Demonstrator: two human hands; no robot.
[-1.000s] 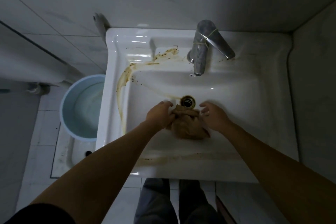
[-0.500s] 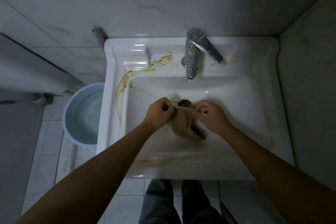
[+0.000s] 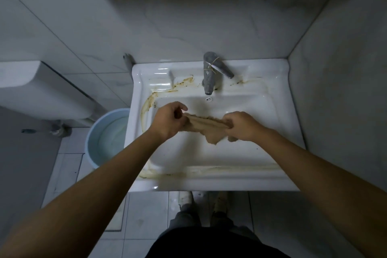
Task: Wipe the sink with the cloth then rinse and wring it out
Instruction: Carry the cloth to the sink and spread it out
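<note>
A tan cloth (image 3: 206, 126) is stretched between my two hands above the basin of the white sink (image 3: 278, 115). My left hand (image 3: 167, 119) pinches its left end and my right hand (image 3: 240, 124) grips its right end, with a loose flap hanging below. Brown stains run along the sink's back left ledge (image 3: 178, 86), down its left rim and across the front rim (image 3: 209, 170). The metal tap (image 3: 210, 75) stands at the back with no water running.
A light blue bucket (image 3: 109, 134) holding water sits on the floor left of the sink. Tiled walls close in behind and to the right. A white fixture (image 3: 41, 90) stands at the left. My legs and feet show below the sink's front edge.
Both hands lifted the bunched cloth from near the drain and pulled it out into a stretched band between them. The camera view rose and drew back.
</note>
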